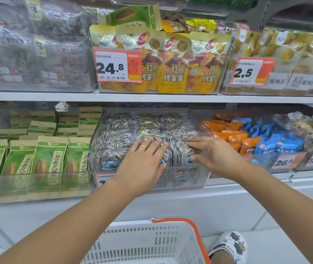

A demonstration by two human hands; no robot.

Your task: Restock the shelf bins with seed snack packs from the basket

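Observation:
A clear plastic bin (201, 178) on the lower shelf is packed with transparent sunflower seed packs (125, 130). My left hand (144, 164), with a gold ring, lies flat with straight fingers on the front packs. My right hand (214, 155) rests on the packs at the bin's right front, fingers extended and thumb at the edge of a pack. Neither hand grips a pack. The white basket (142, 242) with an orange handle (192, 231) sits below my arms; no packs show in the part of it that is visible.
Green seed bags (35, 161) fill the bin to the left. Orange and blue snack packs (256, 138) fill the bin to the right. Yellow sweet-potato bags (172, 67) stand on the upper shelf (56, 96) above. My shoe (232, 244) is on the floor beside the basket.

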